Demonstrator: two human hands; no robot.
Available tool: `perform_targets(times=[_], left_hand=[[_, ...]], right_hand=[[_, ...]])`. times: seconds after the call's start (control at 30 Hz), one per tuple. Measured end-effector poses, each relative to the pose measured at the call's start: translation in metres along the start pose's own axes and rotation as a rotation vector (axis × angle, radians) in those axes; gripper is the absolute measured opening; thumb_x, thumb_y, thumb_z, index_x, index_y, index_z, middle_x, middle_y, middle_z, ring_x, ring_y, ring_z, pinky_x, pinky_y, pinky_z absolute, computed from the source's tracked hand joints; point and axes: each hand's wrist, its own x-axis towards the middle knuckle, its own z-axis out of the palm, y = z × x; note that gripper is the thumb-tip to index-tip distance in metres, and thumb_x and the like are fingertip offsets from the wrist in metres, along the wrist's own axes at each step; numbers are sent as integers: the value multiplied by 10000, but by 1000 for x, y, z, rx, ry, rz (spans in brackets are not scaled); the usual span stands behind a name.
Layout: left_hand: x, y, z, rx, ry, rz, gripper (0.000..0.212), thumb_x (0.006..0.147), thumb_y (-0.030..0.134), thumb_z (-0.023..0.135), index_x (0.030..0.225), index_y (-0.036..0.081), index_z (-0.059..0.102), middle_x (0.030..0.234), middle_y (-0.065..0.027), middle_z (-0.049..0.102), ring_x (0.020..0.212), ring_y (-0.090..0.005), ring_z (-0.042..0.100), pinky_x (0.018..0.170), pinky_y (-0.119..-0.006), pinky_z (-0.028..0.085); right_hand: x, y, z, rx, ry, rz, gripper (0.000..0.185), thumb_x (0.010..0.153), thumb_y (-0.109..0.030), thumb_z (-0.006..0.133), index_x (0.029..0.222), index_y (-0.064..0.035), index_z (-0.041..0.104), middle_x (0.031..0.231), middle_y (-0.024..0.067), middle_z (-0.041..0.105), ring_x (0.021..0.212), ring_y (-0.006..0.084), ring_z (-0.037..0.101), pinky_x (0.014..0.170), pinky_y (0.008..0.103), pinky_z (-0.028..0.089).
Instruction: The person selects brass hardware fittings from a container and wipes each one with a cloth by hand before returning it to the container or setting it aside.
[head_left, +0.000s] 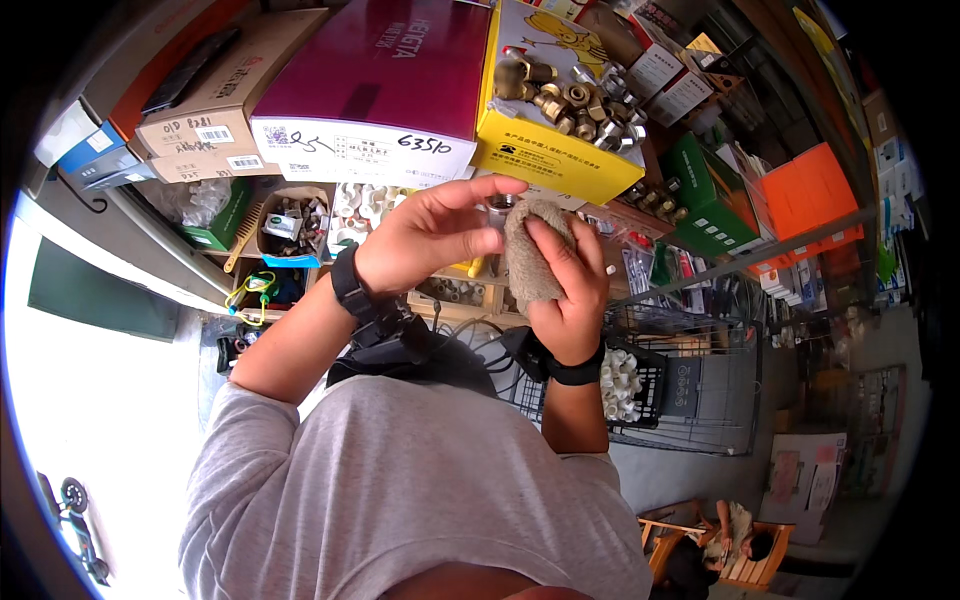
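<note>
My left hand (424, 236) is raised in front of the shelves, its thumb and fingers around a metal threaded fitting (501, 204). The fitting's round open mouth faces up, and its lower part is mostly hidden. A crumpled grey-brown cloth (531, 266) is in my right hand (574, 300), with the fingers pressed into its folds. The cloth lies right against the fitting's side. Just beyond both hands, brass and chrome fittings (585, 105) are heaped on a yellow carton (559, 154).
A maroon-and-white carton (367, 82) stands beside the yellow one. Lower shelves hold a box of small fittings (292, 225) and white plastic fittings (367, 206). To the right are a wire cart (720, 405) and a black basket (651, 382). A person (739, 536) sits farther back on a wooden seat.
</note>
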Motion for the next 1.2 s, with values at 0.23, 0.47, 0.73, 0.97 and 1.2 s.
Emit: perform_targets(times=[0.23, 0.47, 0.73, 0.97, 1.2], left_hand=[[-2, 2, -4, 59, 2, 65, 520, 883, -28, 570, 1372, 70, 423, 1226, -108, 592, 1138, -160, 549, 979, -305, 420], [-2, 2, 0, 73, -2, 105, 494, 908, -52, 498, 1380, 53, 398, 1285, -134, 555, 1212, -191, 511, 1026, -320, 383], [-3, 6, 6, 534, 133, 337, 485, 810, -136, 549, 1256, 54, 527, 1111, -93, 629, 1089, -195, 589, 917, -304, 472], [-4, 19, -3, 1272, 119, 611, 429, 683, -118, 595, 1058, 86, 642, 917, -92, 649, 886, -294, 609, 743, -369, 494], [-11, 20, -20, 447, 124, 258, 289, 856, -80, 563, 1115, 47, 547, 1117, -76, 581, 1065, -224, 586, 913, -337, 491]], right_hand=[[-9, 10, -4, 22, -9, 3, 465, 681, 50, 574, 1127, -59, 640, 1082, 161, 585, 969, 336, 591, 825, 364, 478], [-5, 2, 7, 12, 27, -12, 532, 635, 80, 492, 1129, -55, 639, 1087, 165, 577, 974, 357, 581, 843, 383, 471], [-5, -1, 1, -22, 39, 24, 498, 648, 63, 535, 1108, -84, 657, 1089, 157, 580, 970, 345, 594, 838, 376, 485], [-3, -3, 8, -140, -145, 13, 541, 611, 98, 501, 1081, -112, 668, 1050, 130, 577, 904, 332, 604, 764, 377, 500], [-6, 9, 7, -41, -128, 62, 498, 630, 103, 514, 1062, -88, 673, 1080, 149, 582, 941, 341, 604, 802, 362, 494]])
